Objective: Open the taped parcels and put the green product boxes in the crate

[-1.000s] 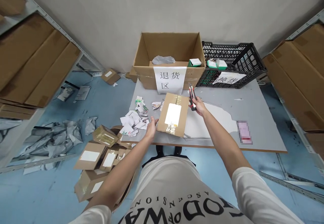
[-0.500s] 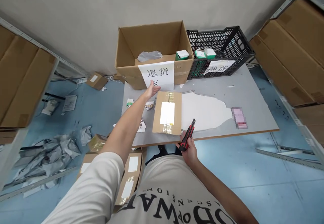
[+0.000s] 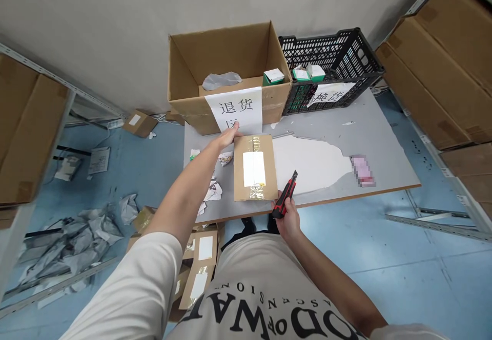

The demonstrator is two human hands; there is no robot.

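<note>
The flat brown cardboard parcel with a white label (image 3: pixel 254 168) lies near the grey table's (image 3: pixel 376 145) front edge, tape unbroken (nothing cut yet). The left hand (image 3: pixel 226 137) presses flat fingers on its far-left corner; the right hand (image 3: pixel 286 217) grips a red-and-black utility knife (image 3: pixel 286 196) at its near-right corner.

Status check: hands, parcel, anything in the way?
Left hand flat on far end of taped parcel. Right hand grips red utility knife at parcel's near corner. Paper scraps lie left of it.
</note>
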